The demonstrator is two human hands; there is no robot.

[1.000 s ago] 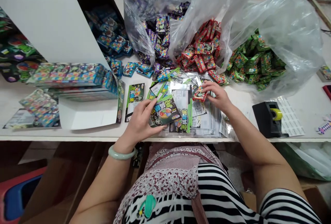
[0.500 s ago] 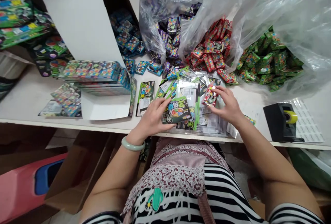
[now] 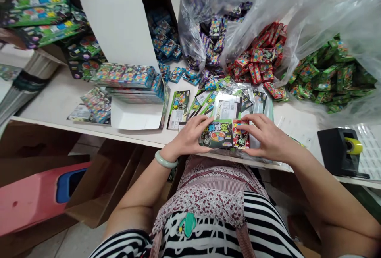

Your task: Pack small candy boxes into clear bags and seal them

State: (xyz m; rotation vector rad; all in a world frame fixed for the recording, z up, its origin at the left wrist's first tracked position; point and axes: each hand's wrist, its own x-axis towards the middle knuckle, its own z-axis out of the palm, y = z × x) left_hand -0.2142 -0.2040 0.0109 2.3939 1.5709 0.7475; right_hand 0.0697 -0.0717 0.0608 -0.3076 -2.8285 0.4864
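Observation:
My left hand [image 3: 193, 135] grips a dark packet [image 3: 217, 135] with green and coloured print by its left side, fingers on top and thumb along the lower edge. Against the packet's right end lies a small red candy box [image 3: 241, 134], pinched between the fingers and thumb of my right hand [image 3: 263, 137]. Whether the box is on the packet or just beside it I cannot tell. Behind both hands, flat printed packets and clear plastic sleeves [image 3: 228, 107] overlap on the table.
Small boxes spill from plastic bags at the back: purple [image 3: 216, 27], red [image 3: 263, 55] and green [image 3: 330, 71]. Blue boxes [image 3: 168, 47] lie left of them. A display carton [image 3: 137, 116] holds filled rows. A tape dispenser [image 3: 337, 151] stands right, near the table's edge [image 3: 143, 139].
My right hand has brought the red box down and left against the right end of the dark packet. The packet now lies more level. The head view has shifted a little left.

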